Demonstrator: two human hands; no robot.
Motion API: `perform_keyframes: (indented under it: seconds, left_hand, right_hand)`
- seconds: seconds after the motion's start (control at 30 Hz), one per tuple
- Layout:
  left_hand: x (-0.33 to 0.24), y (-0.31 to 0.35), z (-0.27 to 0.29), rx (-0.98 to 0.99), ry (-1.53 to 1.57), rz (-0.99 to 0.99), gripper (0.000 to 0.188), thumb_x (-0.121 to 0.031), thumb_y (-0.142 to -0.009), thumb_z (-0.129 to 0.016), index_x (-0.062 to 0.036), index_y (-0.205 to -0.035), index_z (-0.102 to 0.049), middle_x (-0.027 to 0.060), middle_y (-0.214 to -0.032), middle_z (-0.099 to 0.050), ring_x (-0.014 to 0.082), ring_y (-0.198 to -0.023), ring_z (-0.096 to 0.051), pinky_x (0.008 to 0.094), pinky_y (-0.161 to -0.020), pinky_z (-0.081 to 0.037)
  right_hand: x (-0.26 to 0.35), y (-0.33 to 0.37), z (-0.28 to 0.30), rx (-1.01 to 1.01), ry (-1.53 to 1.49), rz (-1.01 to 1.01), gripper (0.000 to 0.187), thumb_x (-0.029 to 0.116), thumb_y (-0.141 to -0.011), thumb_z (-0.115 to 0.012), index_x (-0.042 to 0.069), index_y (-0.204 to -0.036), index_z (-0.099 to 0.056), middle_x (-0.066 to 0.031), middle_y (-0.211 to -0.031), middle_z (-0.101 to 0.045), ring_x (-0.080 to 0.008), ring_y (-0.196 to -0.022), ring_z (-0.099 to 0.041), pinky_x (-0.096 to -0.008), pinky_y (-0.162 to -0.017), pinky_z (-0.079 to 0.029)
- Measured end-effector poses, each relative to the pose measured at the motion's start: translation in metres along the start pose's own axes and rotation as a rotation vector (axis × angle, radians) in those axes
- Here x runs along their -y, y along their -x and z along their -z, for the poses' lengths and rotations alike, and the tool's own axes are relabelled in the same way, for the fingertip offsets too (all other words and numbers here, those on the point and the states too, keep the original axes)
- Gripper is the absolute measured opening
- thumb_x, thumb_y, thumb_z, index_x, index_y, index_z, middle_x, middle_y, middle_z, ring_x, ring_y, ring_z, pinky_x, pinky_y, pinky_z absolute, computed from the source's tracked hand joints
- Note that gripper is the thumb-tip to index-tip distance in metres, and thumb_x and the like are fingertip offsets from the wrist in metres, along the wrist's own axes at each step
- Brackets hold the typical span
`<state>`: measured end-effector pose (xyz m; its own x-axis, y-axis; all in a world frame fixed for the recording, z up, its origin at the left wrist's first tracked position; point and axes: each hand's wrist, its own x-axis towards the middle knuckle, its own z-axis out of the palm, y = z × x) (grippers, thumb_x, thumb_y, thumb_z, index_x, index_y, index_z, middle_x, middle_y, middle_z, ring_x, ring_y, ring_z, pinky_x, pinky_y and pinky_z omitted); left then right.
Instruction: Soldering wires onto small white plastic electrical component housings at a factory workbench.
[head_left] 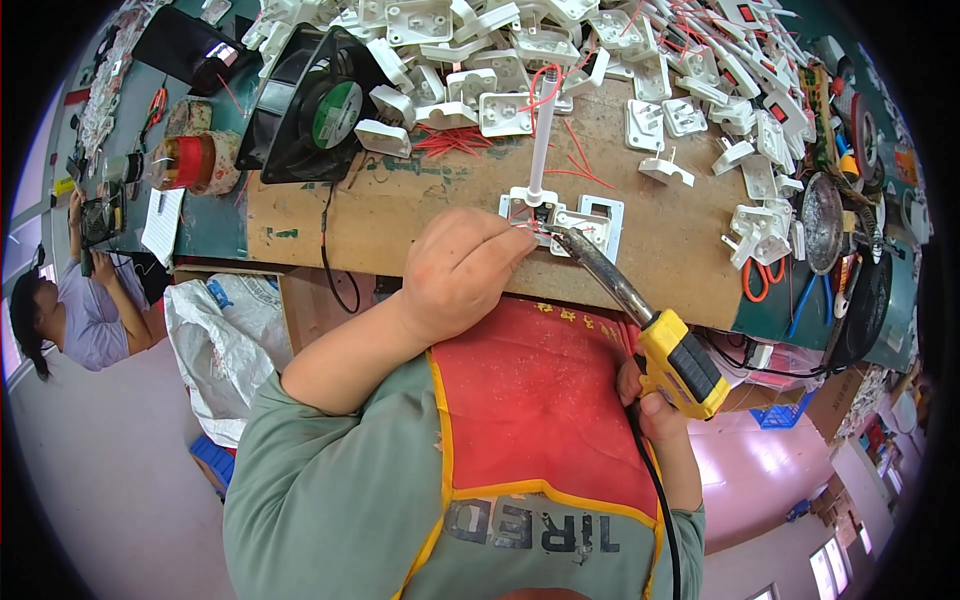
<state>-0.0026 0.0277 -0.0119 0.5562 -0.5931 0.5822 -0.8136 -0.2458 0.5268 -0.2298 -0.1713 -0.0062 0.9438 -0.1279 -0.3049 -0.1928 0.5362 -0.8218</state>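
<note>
Rightward, bare board [690, 245] runs to its front edge — right hand [658, 412] gripping a soldering iron [685, 362], left hand [455, 268]'s hold unclear.

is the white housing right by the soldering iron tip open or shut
Open: the white housing shows its hollow inside, with no cover over it.

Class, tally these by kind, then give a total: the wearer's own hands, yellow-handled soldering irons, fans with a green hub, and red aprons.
Own hands: 2 (left hand, right hand)
Yellow-handled soldering iron: 1
Green-hubbed fan: 1
Red apron: 1
Total: 5
</note>
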Motion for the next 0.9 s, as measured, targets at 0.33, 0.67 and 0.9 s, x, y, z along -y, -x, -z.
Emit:
perform_keyframes:
  seconds: [0.33,0.67,0.9]
  left_hand:
    - [0.0027,0.0029,-0.0008,0.021,0.024,-0.040,0.031,0.004,-0.065,-0.068,-0.0054,-0.094,-0.064,0.0061,-0.083,-0.059,0.0237,-0.071,-0.059,0.0340,-0.060,-0.048]
    - [0.0046,0.0032,-0.0009,0.027,0.047,-0.046,0.031,0.004,-0.064,-0.068,-0.0048,-0.094,-0.063,0.0068,-0.083,-0.059,0.0246,-0.072,-0.059,0.0347,-0.061,-0.048]
    - [0.0053,0.0010,-0.0002,0.014,0.058,-0.057,0.026,0.004,-0.066,-0.076,-0.0018,-0.089,-0.066,0.0080,-0.078,-0.059,0.0241,-0.066,-0.059,0.0327,-0.057,-0.047]
  right_hand:
    - [0.0015,-0.0024,-0.0048,-0.014,0.029,0.003,0.048,0.031,-0.081,-0.073,0.002,-0.111,-0.050,-0.0008,-0.073,-0.048,-0.0108,-0.059,-0.045,-0.0250,-0.051,-0.038]
    - [0.0032,-0.0033,-0.0071,-0.073,0.086,-0.061,0.060,0.042,-0.074,-0.077,0.004,-0.112,-0.050,-0.0028,-0.071,-0.047,-0.0143,-0.058,-0.047,-0.0268,-0.050,-0.038]
    - [0.0021,-0.0044,-0.0036,-0.005,0.046,-0.018,0.050,0.030,-0.081,-0.072,0.001,-0.116,-0.050,-0.0021,-0.075,-0.048,-0.0117,-0.061,-0.047,-0.0257,-0.053,-0.041]
